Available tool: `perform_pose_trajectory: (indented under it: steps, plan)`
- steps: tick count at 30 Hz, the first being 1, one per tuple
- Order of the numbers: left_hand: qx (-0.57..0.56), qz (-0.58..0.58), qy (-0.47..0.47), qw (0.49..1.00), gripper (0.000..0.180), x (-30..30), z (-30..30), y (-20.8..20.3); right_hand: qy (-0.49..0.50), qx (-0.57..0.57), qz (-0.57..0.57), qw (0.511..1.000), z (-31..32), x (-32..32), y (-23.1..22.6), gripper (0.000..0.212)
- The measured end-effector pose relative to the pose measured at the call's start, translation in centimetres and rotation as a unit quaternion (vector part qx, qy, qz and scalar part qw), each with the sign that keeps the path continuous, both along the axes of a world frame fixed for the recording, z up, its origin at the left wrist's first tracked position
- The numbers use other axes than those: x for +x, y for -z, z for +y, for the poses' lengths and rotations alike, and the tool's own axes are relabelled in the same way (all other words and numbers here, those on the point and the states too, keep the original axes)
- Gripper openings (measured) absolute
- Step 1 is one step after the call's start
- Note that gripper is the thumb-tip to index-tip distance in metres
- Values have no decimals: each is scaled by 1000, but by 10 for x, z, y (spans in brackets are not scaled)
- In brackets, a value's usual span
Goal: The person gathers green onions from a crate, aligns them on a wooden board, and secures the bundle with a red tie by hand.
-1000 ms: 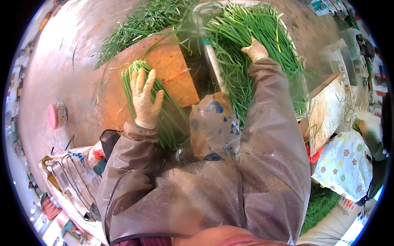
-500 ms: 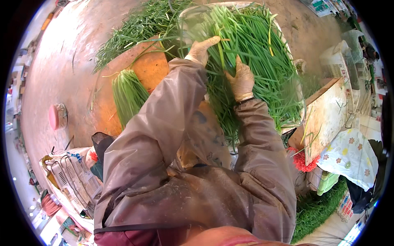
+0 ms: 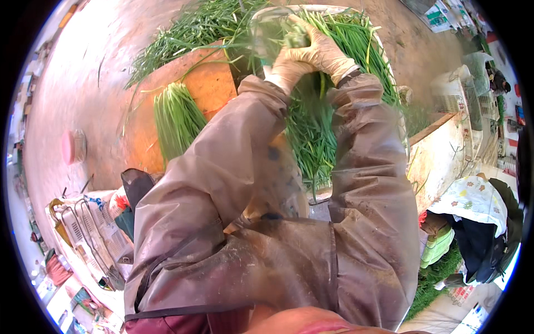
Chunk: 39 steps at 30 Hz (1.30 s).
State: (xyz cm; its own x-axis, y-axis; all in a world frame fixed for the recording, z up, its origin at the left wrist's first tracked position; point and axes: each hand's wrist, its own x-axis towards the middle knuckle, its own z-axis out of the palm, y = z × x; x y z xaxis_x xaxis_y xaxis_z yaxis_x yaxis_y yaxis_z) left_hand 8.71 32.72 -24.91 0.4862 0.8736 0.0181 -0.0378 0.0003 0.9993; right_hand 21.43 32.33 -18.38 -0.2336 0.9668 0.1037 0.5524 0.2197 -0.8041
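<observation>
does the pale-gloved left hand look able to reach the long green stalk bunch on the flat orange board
Probably yes: the bunch has its upper end uncovered on the board, with nothing seeming to block it, though the left hand is against the pale-gloved right hand.

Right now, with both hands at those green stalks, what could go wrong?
The green stalks at the left hand and right hand might slip or splay: no tie shows, though they're blurred. The left sleeve overlaps the bundle on the orange board in view and could knock it; contact is unclear.
</observation>
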Motion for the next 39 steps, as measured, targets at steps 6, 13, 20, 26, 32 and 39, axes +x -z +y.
perform_pose_trajectory:
  steps: [6, 13, 20, 26, 32, 39]
  plan:
    - [112, 146, 55, 981, 129, -20, -65, -49, 152, 46, 237, 959, -70, 26, -47, 49]
    - [6, -80, -49, 996, 101, -103, -79, -44, 237, 181, 376, 877, -205, 114, -107, 50]
    - [254, -71, 182, 947, 140, -28, -159, -133, 91, 185, 325, 923, -227, 16, -177, 48]
    - [-175, -376, 183, 891, 42, -82, -208, -157, 124, 99, 211, 965, -207, -110, -192, 57]
    - [-250, -493, 15, 833, 41, -183, -192, -119, -7, 65, -43, 997, -240, -155, -118, 110]
    - [-301, -691, -111, 648, 46, -283, -158, -72, -73, 7, -246, 966, -173, -250, -68, 84]
